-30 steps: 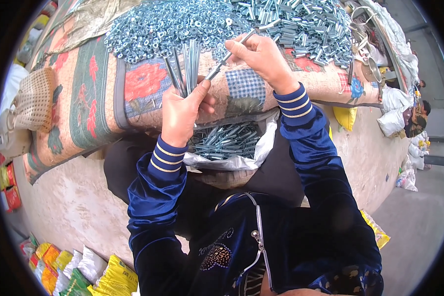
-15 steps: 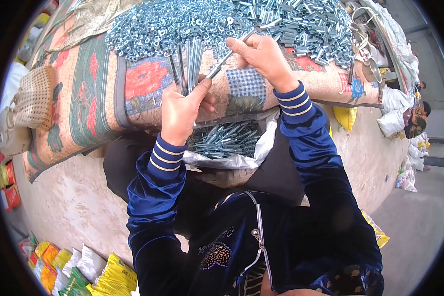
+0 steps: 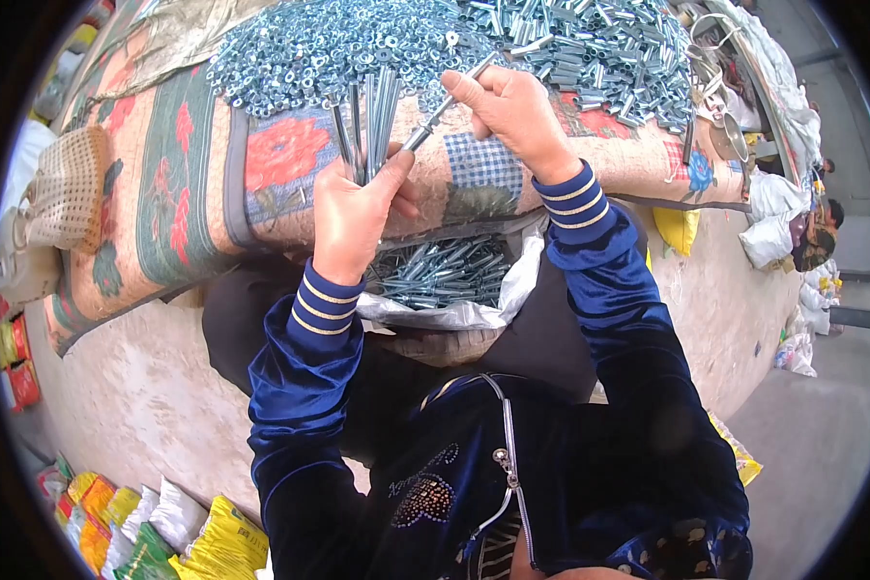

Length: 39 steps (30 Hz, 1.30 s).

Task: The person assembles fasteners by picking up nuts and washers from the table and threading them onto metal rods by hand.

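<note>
Metal rod (image 3: 423, 131) slants up-R, long axis diag.; L hand (image 3: 353, 217) grips btm., R hand (image 3: 522, 116) top.

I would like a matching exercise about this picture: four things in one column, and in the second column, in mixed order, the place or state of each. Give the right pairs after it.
Column one
1. left hand
2. right hand
3. bag
4. rings

Column two
A. white, with metal parts inside
B. heaped on the patterned cloth
C. at the upper end of the slanted rod
D. gripping a bunch of rods

Right pairs: 1-D, 2-C, 3-A, 4-B
</note>
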Motion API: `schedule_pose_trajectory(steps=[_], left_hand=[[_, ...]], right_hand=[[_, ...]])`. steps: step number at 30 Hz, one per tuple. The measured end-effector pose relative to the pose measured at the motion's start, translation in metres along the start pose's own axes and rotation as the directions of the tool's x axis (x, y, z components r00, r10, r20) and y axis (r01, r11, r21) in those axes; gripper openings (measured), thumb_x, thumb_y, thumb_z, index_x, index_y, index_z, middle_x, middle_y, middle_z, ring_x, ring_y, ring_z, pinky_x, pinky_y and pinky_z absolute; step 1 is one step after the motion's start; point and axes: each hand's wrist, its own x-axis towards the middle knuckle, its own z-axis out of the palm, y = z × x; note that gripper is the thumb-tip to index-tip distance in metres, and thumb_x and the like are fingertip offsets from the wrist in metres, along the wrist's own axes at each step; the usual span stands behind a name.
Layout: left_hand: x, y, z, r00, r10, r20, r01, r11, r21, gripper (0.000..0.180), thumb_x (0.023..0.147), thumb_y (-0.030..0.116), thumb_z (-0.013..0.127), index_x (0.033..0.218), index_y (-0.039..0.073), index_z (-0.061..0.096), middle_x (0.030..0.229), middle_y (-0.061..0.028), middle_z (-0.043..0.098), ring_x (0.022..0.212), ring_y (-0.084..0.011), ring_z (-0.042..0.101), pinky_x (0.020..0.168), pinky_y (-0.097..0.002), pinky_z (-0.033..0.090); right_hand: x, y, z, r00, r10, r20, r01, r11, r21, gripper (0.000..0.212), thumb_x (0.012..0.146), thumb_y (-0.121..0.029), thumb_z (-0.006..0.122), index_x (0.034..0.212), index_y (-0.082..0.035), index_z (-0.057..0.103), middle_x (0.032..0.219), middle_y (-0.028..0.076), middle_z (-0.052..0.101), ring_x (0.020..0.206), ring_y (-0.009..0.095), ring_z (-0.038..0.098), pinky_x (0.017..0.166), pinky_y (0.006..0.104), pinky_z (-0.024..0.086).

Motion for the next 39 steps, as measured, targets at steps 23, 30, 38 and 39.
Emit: schedule_pose_trajectory(steps=[23, 30, 38, 39], left_hand=[[-0.001, -0.017, 0.003, 0.933, 0.358, -0.032, -0.305, 0.836, 0.455, 0.016, 0.087, 0.018, 0.063, 0.08, 0.003, 0.063, 0.057, -0.0016, 0.059, 0.047, -0.0081, 0.052, 0.045, -0.0229, 0.039], [0.004, -0.001, -0.019, 0.999, -0.008, -0.043, 0.007, 1.0, -0.022, 0.028, 0.091, 0.027, 0.057, 0.101, 0.002, 0.065, 0.066, 0.0011, 0.059, 0.048, -0.0031, 0.048, 0.042, -0.0176, 0.031], [0.008, -0.004, -0.016, 0.972, -0.178, 0.154, 0.198, 0.973, -0.123, 0.029, 0.089, 0.024, 0.06, 0.109, 0.003, 0.058, 0.07, -0.0045, 0.064, 0.052, -0.0068, 0.057, 0.041, -0.0173, 0.034], [0.009, -0.003, -0.014, 0.968, -0.208, 0.142, 0.225, 0.967, -0.121, 0.026, 0.088, 0.023, 0.062, 0.105, 0.004, 0.058, 0.072, -0.0055, 0.065, 0.053, -0.0073, 0.058, 0.041, -0.0175, 0.034]], right_hand=[[-0.012, 0.002, 0.034, 0.999, 0.051, 0.003, -0.05, 0.973, 0.224, 0.033, 0.082, -0.032, 0.07, 0.091, -0.001, 0.065, 0.07, -0.002, 0.058, 0.057, 0.004, 0.05, 0.048, 0.0186, 0.039], [-0.015, 0.017, -0.025, 0.885, -0.438, 0.16, 0.46, 0.767, -0.447, 0.021, 0.075, -0.015, 0.068, 0.092, -0.004, 0.066, 0.087, 0.008, 0.063, 0.081, 0.02, 0.061, 0.073, 0.031, 0.048], [0.031, 0.091, -0.086, 0.82, -0.539, -0.195, -0.108, 0.189, -0.976, 0.024, 0.068, -0.012, 0.065, 0.09, -0.02, 0.071, 0.106, 0.006, 0.061, 0.104, 0.028, 0.052, 0.088, 0.0392, 0.041], [0.031, 0.09, -0.085, 0.791, -0.564, -0.236, -0.134, 0.217, -0.967, 0.026, 0.066, -0.014, 0.066, 0.091, -0.019, 0.07, 0.107, 0.006, 0.061, 0.104, 0.028, 0.052, 0.089, 0.0382, 0.041]])
